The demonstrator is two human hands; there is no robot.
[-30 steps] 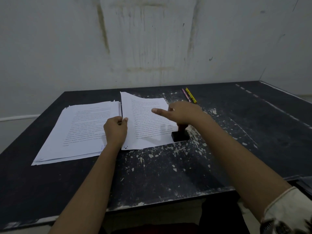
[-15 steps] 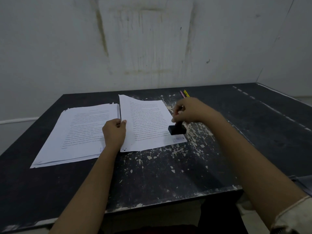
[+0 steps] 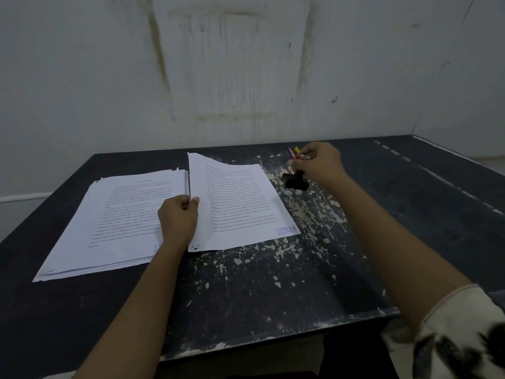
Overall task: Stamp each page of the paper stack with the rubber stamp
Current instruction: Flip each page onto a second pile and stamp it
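A stack of printed white pages lies on the left of the black table. To its right lies a single printed page with a purple stamp mark in its near right corner. My left hand pinches that page's left edge, which is lifted off the table. My right hand grips the handle of the black rubber stamp, held off the page over the table to the right.
Pink and yellow pens lie behind my right hand. The tabletop has chipped pale patches. A stained white wall stands right behind the table; the table's front edge is near me.
My right hand pressed the stamp on the page's near right corner, then lifted it away to the right and back, leaving a purple mark. My left hand stayed on the page edge.
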